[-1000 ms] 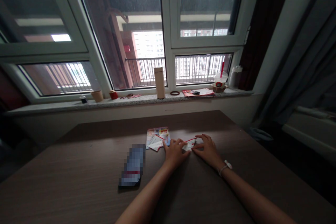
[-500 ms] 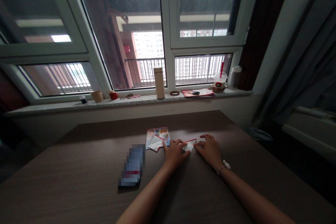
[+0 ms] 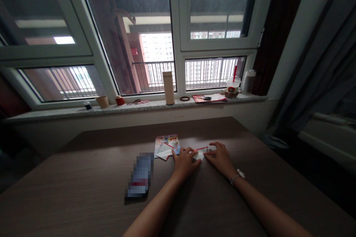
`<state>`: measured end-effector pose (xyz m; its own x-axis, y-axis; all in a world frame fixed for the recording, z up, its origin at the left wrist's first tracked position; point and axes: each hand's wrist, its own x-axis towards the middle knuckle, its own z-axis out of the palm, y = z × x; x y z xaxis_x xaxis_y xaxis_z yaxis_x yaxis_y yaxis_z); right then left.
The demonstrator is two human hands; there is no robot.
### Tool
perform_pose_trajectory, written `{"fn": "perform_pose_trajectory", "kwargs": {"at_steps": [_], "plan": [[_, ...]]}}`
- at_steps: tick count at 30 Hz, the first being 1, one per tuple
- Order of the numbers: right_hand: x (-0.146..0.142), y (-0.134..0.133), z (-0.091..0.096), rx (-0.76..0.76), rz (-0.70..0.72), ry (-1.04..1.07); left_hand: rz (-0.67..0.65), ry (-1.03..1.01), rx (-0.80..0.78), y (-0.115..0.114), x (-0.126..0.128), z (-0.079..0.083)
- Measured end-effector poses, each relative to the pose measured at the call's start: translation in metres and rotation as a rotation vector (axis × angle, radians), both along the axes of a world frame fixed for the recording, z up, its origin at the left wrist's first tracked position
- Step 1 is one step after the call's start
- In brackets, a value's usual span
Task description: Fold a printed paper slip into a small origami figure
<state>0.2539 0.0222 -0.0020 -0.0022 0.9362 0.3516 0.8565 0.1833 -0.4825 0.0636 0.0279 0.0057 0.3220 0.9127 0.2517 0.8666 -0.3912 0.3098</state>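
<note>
On a dark wood-grain table (image 3: 83, 166), my left hand (image 3: 185, 162) and my right hand (image 3: 219, 158) rest with their fingertips on a small folded white paper with red edging (image 3: 200, 153). The hands cover both its ends, and only its middle shows. Just left of my left hand lies a loose pile of colourful printed flyers (image 3: 166, 146), touching my left fingertips. Farther left sits a flat, pixelated object (image 3: 140, 175).
Behind the table runs a stone window sill (image 3: 133, 106) holding a tall beige flask (image 3: 168, 87), a plastic cup with a red straw (image 3: 233, 84), scissors on red-edged papers (image 3: 209, 98), and several small items. A closed window and railing stand beyond it.
My right fingers have shifted slightly along the folded paper, and my left hand has stayed nearly still. The camera view has tilted slightly.
</note>
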Motion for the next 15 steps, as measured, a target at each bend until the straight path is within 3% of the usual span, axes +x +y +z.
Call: {"fn": "perform_pose_trajectory", "kwargs": {"at_steps": [15], "plan": [[0.0019, 0.0062, -0.0007, 0.024, -0.204, -0.039, 0.007, 0.055, -0.005, -0.0015, 0.0006, 0.0034]]}}
